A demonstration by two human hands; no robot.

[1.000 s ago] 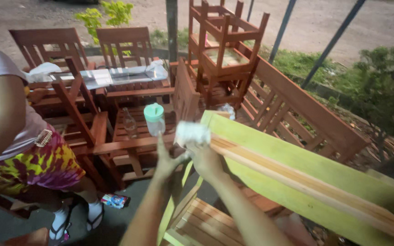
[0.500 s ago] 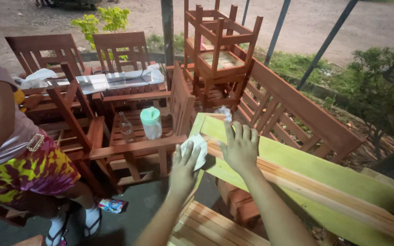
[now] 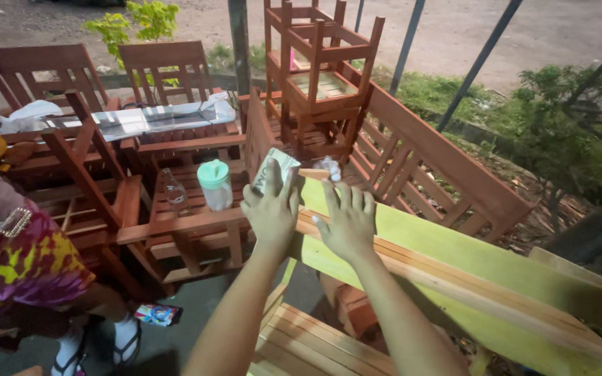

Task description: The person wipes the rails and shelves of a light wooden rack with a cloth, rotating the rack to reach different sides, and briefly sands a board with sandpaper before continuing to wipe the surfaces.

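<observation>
Holding a folded sheet of sandpaper (image 3: 274, 173) at the near end of a yellow-green plank (image 3: 454, 257), the left hand (image 3: 271, 212) has its fingers (image 3: 281, 197) closed over the sheet's lower edge. Sheet is flat, rectangular, pale grey-green, with dark printed marks on the visible face (not legible). It sits upright against the plank's end, above the hand.

Right hand (image 3: 348, 223) lies palm down on the plank just beside the left hand, fingers spread wide, gripping nothing. Plank surface: painted, smooth, with a bare reddish-brown wood strip running along it.

A small crumpled white scrap (image 3: 329, 168) lies at the plank's far corner, near the sheet.

To the left, a low slatted red-brown tabletop (image 3: 196, 219) carries a clear plastic jar with a mint-green lid (image 3: 214, 184) and a clear bottle (image 3: 174, 191), standing near each other. Behind, slatted wooden chairs (image 3: 161, 66) and two stacked stools (image 3: 322, 76), same reddish wood. A long package wrapped in clear plastic (image 3: 151, 120) lies across chair arms.

Another person in a bright patterned skirt (image 3: 15, 268) stands at far left. A small colourful packet (image 3: 156, 315) lies on the grey floor (image 3: 196, 306) beside their feet.
</observation>
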